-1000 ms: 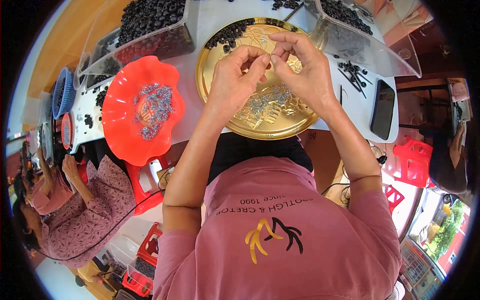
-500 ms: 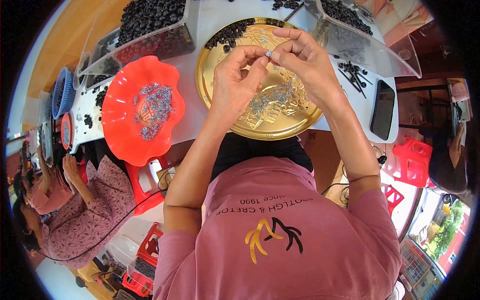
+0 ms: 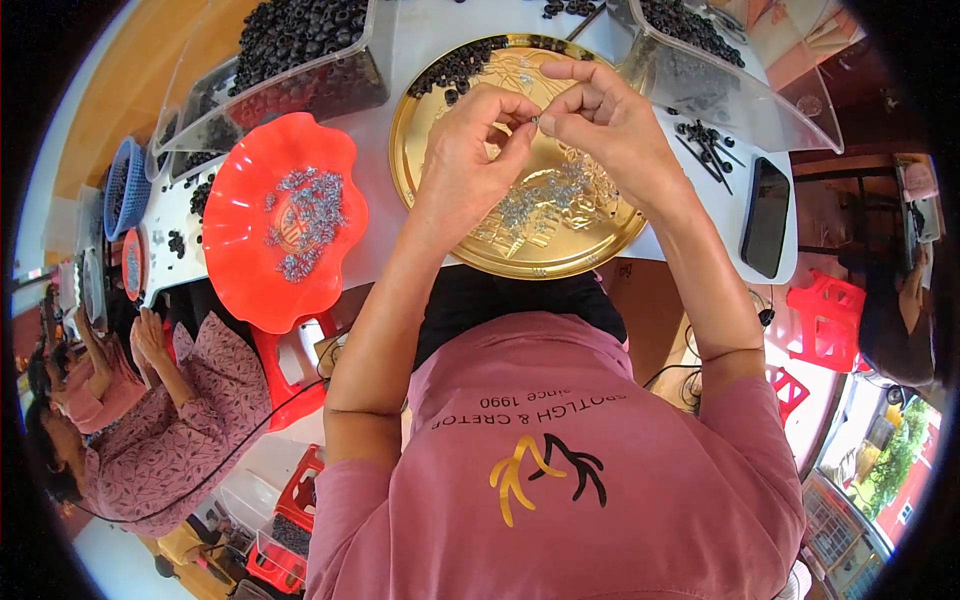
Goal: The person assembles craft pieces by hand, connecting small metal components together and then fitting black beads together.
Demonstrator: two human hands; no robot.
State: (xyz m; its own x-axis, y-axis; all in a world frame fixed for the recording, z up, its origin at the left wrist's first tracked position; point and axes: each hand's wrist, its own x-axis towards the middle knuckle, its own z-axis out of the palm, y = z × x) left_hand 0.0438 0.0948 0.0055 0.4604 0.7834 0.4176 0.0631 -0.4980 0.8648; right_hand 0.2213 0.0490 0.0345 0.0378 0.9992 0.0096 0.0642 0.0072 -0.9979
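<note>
Both hands meet above the gold tray (image 3: pixel 440 215). The left hand (image 3: pixel 470 165) and the right hand (image 3: pixel 605 120) each pinch with thumb and forefinger on one tiny dark piece (image 3: pixel 535 122) held between them (too small to tell its kind). Below the hands lies a heap of small silvery parts (image 3: pixel 535 205) in the tray. Left of the left hand sits a red scalloped bowl (image 3: pixel 240 250); right of the right hand, a dark phone (image 3: pixel 766 215) lies on the desk (image 3: pixel 395 40).
</note>
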